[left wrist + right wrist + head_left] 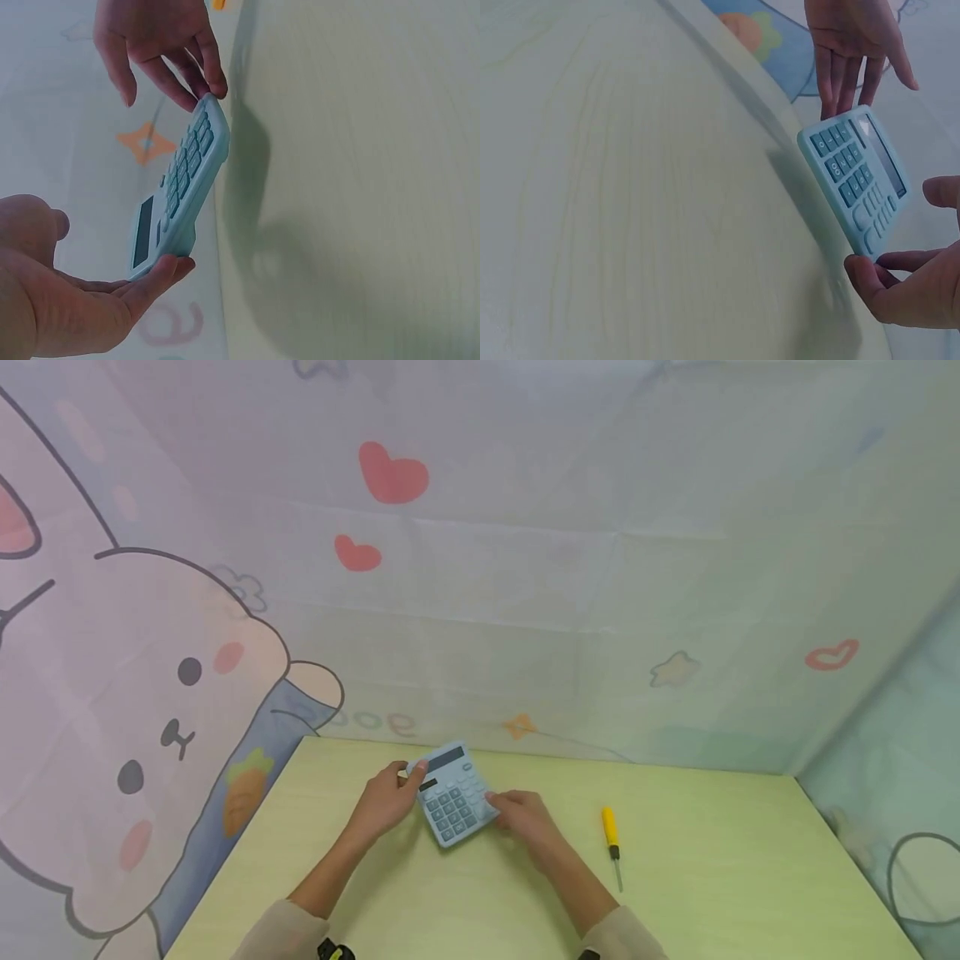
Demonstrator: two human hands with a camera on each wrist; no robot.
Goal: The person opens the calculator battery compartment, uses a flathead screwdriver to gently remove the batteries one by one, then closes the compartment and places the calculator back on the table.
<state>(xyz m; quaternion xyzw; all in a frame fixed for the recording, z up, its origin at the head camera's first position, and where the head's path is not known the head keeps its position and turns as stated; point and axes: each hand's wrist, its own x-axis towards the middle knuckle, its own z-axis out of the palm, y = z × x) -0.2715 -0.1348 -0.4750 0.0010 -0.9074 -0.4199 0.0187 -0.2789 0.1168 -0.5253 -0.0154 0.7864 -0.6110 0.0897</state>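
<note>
- Head view: the calculator [452, 794] tilts above the tabletop [720, 860] between my left grip [385, 799] and right grip [525, 818], fingers extended to support it, thumbs clear.
- Lifting looks done; it isn't set down yet.
- The screwdriver [612, 840] lies apart, untouched.

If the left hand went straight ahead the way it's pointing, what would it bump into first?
The blue calculator: the left hand touches its edge. Past that, maybe the printed backdrop, but depth is hard to judge.
</note>
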